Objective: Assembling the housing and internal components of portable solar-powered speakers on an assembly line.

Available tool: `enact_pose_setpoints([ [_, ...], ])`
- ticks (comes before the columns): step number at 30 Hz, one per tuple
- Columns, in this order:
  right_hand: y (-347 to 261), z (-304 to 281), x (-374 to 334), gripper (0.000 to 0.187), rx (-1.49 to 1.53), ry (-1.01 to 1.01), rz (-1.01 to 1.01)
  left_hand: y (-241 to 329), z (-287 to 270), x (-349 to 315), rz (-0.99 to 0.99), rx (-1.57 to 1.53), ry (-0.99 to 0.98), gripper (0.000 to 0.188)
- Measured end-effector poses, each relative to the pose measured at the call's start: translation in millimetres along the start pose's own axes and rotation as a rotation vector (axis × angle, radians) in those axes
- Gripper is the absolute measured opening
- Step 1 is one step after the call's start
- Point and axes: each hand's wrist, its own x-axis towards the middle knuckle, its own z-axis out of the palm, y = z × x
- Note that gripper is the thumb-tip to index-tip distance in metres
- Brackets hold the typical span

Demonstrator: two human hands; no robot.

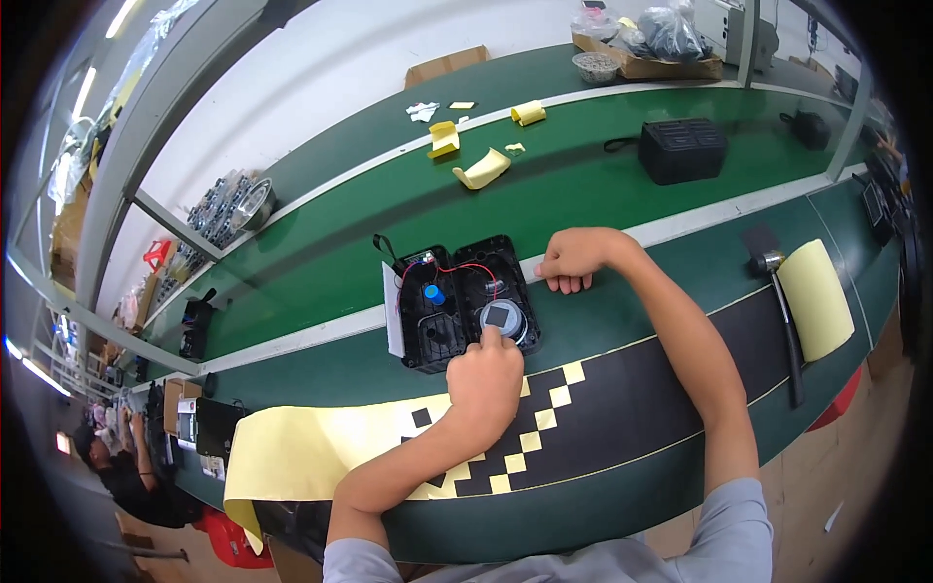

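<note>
An opened black plastic speaker case (432, 342) lies on the bench in two halves, joined by red wires. A blue cylindrical cell (434, 294) sits in its left half. In the right half is a round silver speaker magnet (502, 321) with a black square pad (498, 316) on top. My left hand (486, 384) is curled, its index fingertip at the pad's near edge. Just right of the case, my right hand (580, 260) is closed; whether anything small is between its fingers is hidden. Below my left forearm stretches a yellow backing sheet (321, 437) with black foam squares (622, 408).
A hammer (785, 330) lies beside a yellow roll (816, 301) at right. On the green belt are a closed black speaker (682, 151) and yellow paper scraps (483, 169). A metal bowl (255, 204) stands far left. Another person (136, 466) sits at lower left.
</note>
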Motion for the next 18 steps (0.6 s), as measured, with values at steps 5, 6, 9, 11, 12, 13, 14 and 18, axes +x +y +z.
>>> enact_pose_setpoints([
  [5, -3.5, 9.9, 10.6, 0.048, 0.117, 0.028, -0.031, -14.3, 2.3, 6.5, 0.129, -0.150, 0.053, 0.011],
  [6, -5.1, 11.1, 13.2, 0.048, 0.150, 0.049, -0.049, -18.6, 1.1, 8.5, 0.115, -0.151, 0.051, 0.011],
  [9, -3.1, 15.2, 14.9, 0.047, 0.294, 0.064, -0.090, -24.1, -18.3, 15.5, 0.097, -0.317, 0.137, 0.013],
  [11, -6.7, 17.0, 12.1, 0.047, 0.455, 0.049, -0.108, -29.4, -25.4, 21.3, 0.080, -0.420, 0.205, 0.013],
  [12, -7.2, 20.0, 10.8, 0.048, 0.622, 0.043, -0.123, -31.2, -26.6, 22.4, 0.073, -0.521, 0.274, 0.013],
  [13, -6.2, 24.0, 6.6, 0.062, 0.801, -0.040, -0.216, -30.9, -24.7, 24.2, 0.064, -0.567, 0.318, 0.014],
  [14, -9.8, 34.5, 7.3, 0.062, 0.799, -0.049, -0.223, -32.1, -22.8, 24.9, 0.056, -0.559, 0.318, 0.014],
  [18, -19.6, 60.3, 19.5, 0.058, 1.547, -0.214, -0.477, -34.1, -20.7, 29.9, 0.110, -0.618, 0.379, 0.012],
])
